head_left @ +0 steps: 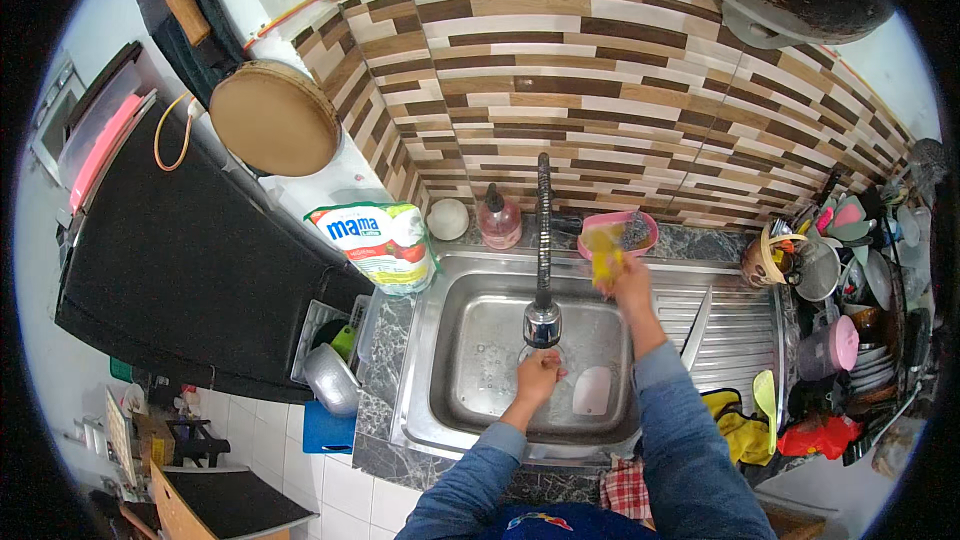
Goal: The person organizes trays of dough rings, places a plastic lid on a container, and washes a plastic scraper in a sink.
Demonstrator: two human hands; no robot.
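My left hand is in the sink, just under the faucet head. Its fingers are closed on something clear with a rounded rim, mostly hidden by the hand and the faucet. My right hand is over the sink's far right corner, gripping a yellow sponge that is smeared by motion. Right behind the sponge sits a pink dish holding a grey scouring pad. On the sink floor, right of my left hand, lies a flat white piece with rounded corners.
A knife lies on the ribbed drainboard. Behind the sink stand a pink soap bottle and a white round item; a detergent pouch is at left. Crowded dishes, a basket and a yellow-green spatula line the right.
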